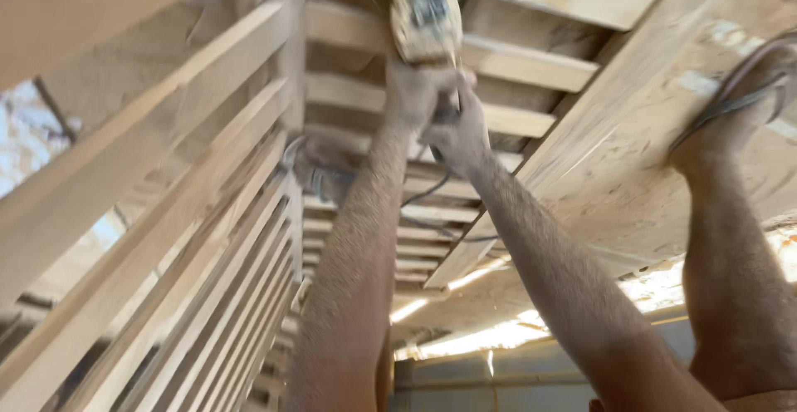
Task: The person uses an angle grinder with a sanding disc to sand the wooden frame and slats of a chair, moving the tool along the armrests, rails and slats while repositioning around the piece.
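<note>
Both my arms reach forward to a dust-covered power tool [424,9] with a green part at its far end. My left hand [413,90] grips the tool's body just behind the head. My right hand [457,136] closes around the handle's rear end, right beside the left hand. A dark cable [425,197] hangs from the tool between my forearms. The tool's head sits over the slats of a pale wooden frame [515,65]. The picture is blurred, so the tool's working face is hidden.
A wide wooden board [631,129] runs diagonally on the right, with my sandalled foot [735,109] and leg resting on it. A long rack of wooden slats [199,237] fills the left side. Sawdust covers most surfaces.
</note>
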